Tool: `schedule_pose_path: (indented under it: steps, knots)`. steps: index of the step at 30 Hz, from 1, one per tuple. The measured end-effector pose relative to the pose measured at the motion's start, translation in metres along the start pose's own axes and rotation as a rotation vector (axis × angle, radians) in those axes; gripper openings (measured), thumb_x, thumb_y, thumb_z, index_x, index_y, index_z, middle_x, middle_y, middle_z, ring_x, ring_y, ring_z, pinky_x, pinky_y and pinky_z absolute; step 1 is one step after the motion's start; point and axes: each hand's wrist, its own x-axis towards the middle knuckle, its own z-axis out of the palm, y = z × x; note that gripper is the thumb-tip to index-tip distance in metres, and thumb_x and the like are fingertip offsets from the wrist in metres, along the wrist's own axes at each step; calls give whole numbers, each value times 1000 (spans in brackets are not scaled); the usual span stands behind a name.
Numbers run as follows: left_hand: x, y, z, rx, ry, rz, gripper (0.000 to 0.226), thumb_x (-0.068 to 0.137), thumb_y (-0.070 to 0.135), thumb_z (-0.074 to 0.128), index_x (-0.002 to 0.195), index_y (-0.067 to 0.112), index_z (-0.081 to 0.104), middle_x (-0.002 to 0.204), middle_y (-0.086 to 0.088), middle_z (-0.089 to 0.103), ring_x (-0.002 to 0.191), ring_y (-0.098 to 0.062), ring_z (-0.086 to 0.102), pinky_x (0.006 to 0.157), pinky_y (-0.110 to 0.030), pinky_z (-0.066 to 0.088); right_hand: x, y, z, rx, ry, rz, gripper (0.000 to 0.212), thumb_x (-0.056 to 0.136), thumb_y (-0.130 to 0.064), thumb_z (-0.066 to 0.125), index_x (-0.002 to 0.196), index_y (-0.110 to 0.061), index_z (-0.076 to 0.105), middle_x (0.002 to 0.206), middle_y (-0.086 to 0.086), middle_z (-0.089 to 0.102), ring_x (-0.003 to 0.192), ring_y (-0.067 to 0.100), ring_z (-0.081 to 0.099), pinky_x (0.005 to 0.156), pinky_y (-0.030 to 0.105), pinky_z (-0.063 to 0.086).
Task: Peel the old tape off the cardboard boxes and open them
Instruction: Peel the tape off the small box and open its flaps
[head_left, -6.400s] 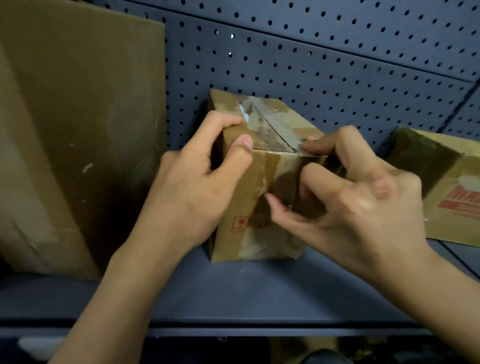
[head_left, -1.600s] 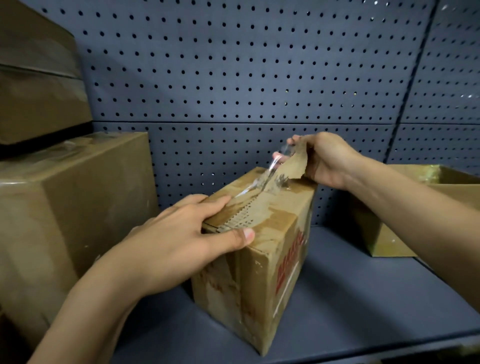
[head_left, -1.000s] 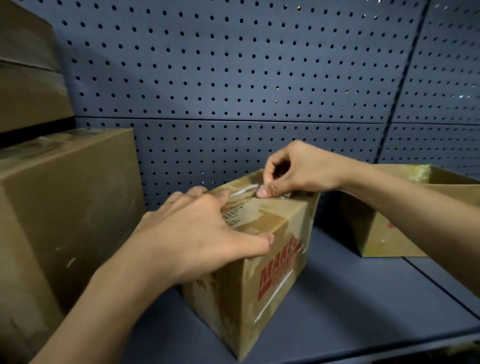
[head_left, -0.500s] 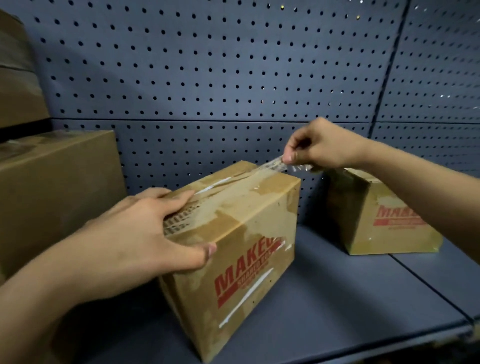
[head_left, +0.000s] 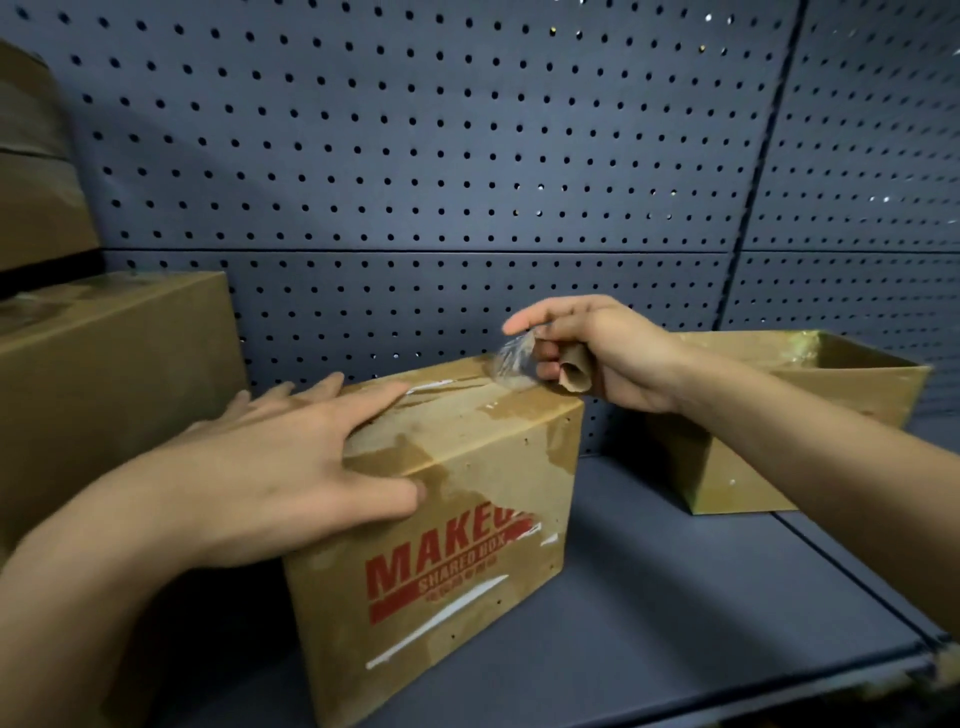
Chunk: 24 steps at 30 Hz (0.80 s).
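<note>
My left hand (head_left: 270, 467) presses flat, fingers spread, on a brown cardboard box with red lettering (head_left: 467, 519). The box stands near the front edge of the dark blue metal shelf (head_left: 675, 597), its long axis running left to right. My right hand (head_left: 613, 353) pinches crumpled clear tape (head_left: 511, 358) at the box's top right end. An open-topped brown cardboard box (head_left: 779, 467) sits at the shelf's back right, contents hidden.

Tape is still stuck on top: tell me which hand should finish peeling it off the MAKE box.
Right. The right hand pinches the loose clear tape at the far top edge of the box; the left hand lies flat on its top, bracing it.
</note>
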Motion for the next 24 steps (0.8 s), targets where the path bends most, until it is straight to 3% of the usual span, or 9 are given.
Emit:
schedule_pose_path:
  steps: [3,6,8,11,13,16,20,24]
  knots:
    - [9,10,-2,85,-54,-33,114,32,105,22,135,73,-15,165,8,-10,152,-30,-1,122,-53,-2,-2,1,10,31,2,38,26,98,-8,39,91,-8,64,62,-2,40,53,11,40,51,22,33]
    - [17,19,-3,136,-78,-43,119,39,108,31,141,66,-16,165,2,-11,152,-33,-1,120,-52,-3,-3,6,14,95,-4,41,24,95,-11,42,80,-10,62,60,-3,38,52,11,36,50,21,33]
    - [19,22,-3,170,-69,-40,116,45,103,36,141,65,-18,166,2,-10,152,-33,2,120,-50,1,-4,9,13,129,-19,28,19,89,-21,55,74,-12,62,62,-2,41,54,11,36,51,21,35]
    - [19,19,-1,198,-31,-7,110,52,99,38,140,66,-19,166,7,-2,150,-28,11,120,-48,10,-4,14,9,111,-62,45,33,76,-42,76,70,-15,57,63,-1,45,57,11,42,59,23,38]
    - [20,17,0,195,-10,8,105,58,97,41,140,67,-17,165,9,1,150,-25,12,119,-45,13,-1,20,10,-2,-30,-17,36,75,-34,84,66,-17,54,62,0,51,60,14,49,60,24,42]
    - [20,15,0,191,4,18,100,64,93,44,141,67,-14,165,10,2,150,-23,13,119,-41,15,1,27,14,-63,69,-140,29,79,-11,80,66,-13,54,57,0,57,54,12,56,51,20,46]
    - [17,13,-1,148,12,46,100,56,100,40,136,73,-13,165,11,0,150,-22,11,119,-39,14,2,31,10,144,136,-173,32,86,9,67,69,-12,50,58,3,56,66,19,64,57,23,54]
    - [14,8,-1,94,13,60,98,50,103,37,130,78,-13,165,14,-5,151,-21,7,120,-42,13,2,32,5,312,160,-155,35,89,16,54,72,-13,45,68,13,61,84,29,66,58,30,59]
